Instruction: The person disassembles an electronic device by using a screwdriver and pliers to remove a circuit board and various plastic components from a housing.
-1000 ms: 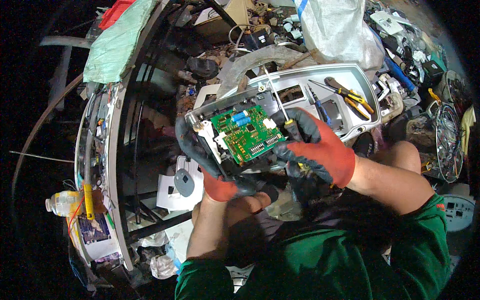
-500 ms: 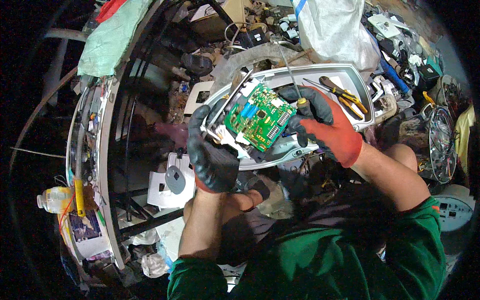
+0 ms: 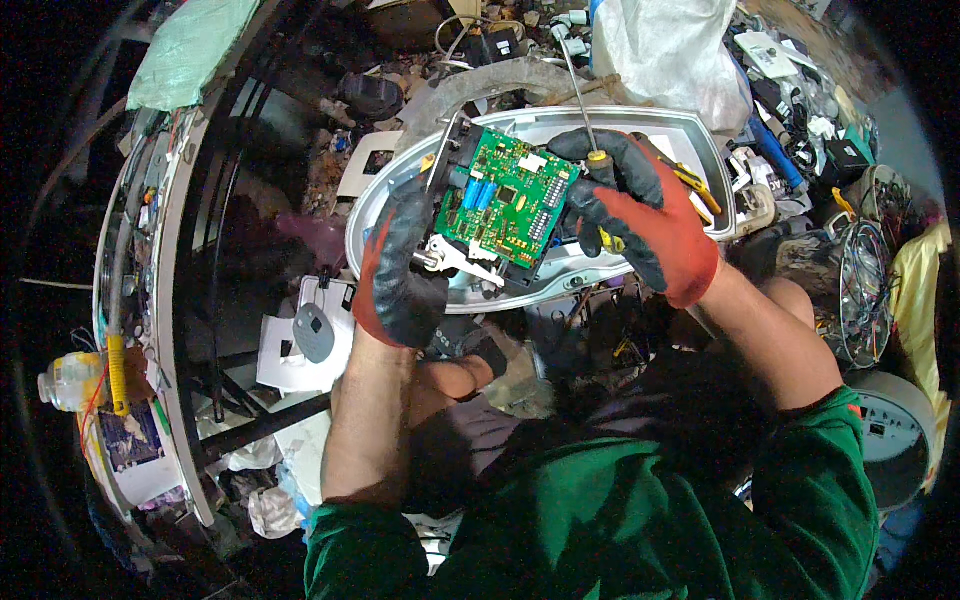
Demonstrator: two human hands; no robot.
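Fingers on my left hand (image 3: 405, 265) are clamped round a dark housing (image 3: 461, 152); on my right hand (image 3: 645, 215) they're curled round a screwdriver (image 3: 599, 165), shaft reaching past the pale shell's (image 3: 590, 273) far rim. Can't tell if they touch the circuit board (image 3: 512, 197) too. It's sitting in the housing, held over that shell. I'd grip the housing, not the components, and steady it first. Board's bright green, with fat blue cylinders (image 3: 479, 195) and a white connector (image 3: 532, 162).

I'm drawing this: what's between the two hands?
The head view shows a green circuit board and white piece between the left hand and right hand.
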